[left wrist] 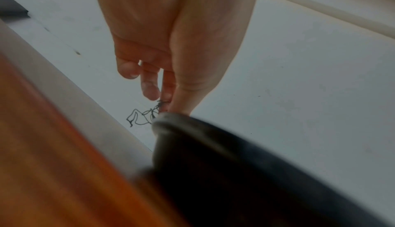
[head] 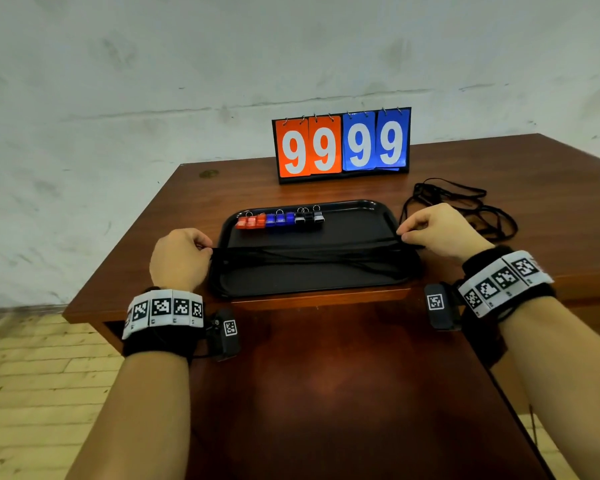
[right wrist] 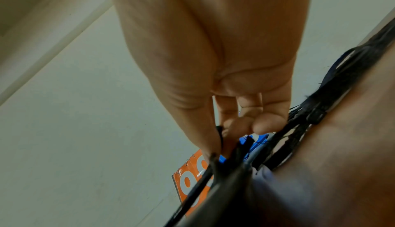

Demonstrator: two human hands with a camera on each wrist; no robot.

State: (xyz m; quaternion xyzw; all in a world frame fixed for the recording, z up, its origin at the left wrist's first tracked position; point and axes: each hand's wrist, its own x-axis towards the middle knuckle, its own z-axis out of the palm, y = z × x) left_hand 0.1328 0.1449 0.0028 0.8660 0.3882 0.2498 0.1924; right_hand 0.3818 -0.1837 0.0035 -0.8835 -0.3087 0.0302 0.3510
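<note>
Left hand (head: 179, 259), right hand (head: 440, 230): apart, fingertips pinched

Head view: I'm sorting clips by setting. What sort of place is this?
Likely a bare indoor room set up for a tabletop job: scuffed white wall, wooden table, flip scoreboard, tray of whistles.

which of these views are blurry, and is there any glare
Head view: sharp, with wide-angle bending of the table edges and a soft sheen on its front. Left wrist view: dim, the left hand fairly clear, the tray a near, dark smear. Right wrist view: the black cords and table blurred close up, the right hand sharper.
</note>
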